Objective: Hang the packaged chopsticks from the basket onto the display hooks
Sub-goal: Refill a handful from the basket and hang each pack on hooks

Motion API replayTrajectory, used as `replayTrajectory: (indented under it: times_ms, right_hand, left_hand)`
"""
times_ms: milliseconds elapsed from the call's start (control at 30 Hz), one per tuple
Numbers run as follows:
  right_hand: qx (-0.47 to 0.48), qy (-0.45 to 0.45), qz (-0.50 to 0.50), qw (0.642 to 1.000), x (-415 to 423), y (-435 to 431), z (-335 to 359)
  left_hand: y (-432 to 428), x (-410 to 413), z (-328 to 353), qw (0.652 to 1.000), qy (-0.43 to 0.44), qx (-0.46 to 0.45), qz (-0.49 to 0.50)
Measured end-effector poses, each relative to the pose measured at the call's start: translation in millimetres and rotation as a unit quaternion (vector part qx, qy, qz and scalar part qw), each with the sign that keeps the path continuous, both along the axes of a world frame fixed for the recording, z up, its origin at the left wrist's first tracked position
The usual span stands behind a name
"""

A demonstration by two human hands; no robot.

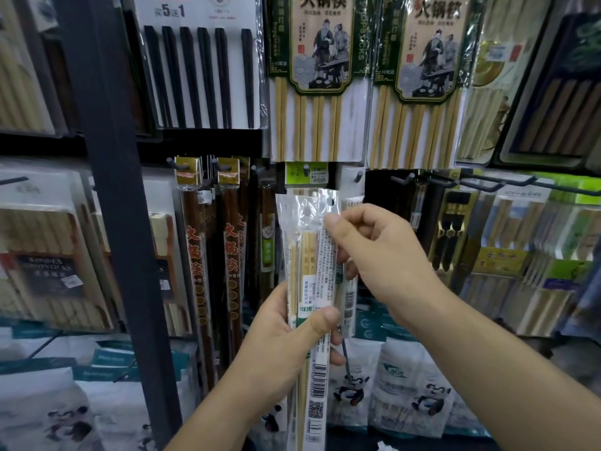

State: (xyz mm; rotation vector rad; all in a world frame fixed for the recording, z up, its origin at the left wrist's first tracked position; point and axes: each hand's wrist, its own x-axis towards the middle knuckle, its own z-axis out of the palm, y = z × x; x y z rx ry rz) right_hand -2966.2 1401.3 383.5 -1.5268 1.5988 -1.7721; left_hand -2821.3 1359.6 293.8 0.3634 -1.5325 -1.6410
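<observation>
Left hand [286, 336] grips a clear pack of pale bamboo chopsticks [310, 252] at mid-length, thumb across the white label, barcode just below the thumb. Right hand [374, 255] pinches the pack's upper edge beside the hang hole. The pack is upright between the hands, just under a green-tagged display hook [305, 169]. Above the hands: beige packs [320, 43] reading "火锅筷", "happiness", "10双装". Up-left: black chopsticks card [198, 14] reading "5送1".

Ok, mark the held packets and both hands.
packets [309, 255], head view, upper part over the bamboo sticks
left hand [286, 340], head view, base of thumb
right hand [380, 252], head view, back of hand
</observation>
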Motion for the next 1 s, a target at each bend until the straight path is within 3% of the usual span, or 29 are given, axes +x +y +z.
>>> replayTrajectory:
  times_ms: [300,533,1000]
  right_hand:
    - [-0.002,-0.102,0.006,0.995,-4.1,-0.1,7.3]
    - [-0.038,-0.091,-0.035,0.995,-11.7,-2.8,25.5]
    - [-0.02,-0.081,-0.068,0.994,-16.8,-8.4,25.1]
  left_hand:
    - [-1.2,-0.7,-2.2,0.999,0.024,0.02,0.019]
    - [-13.1,5.2,-7.5,0.994,-0.038,-0.033,0.098]
    - [-11.8,7.1,-6.5,0.998,-0.024,-0.034,0.042]
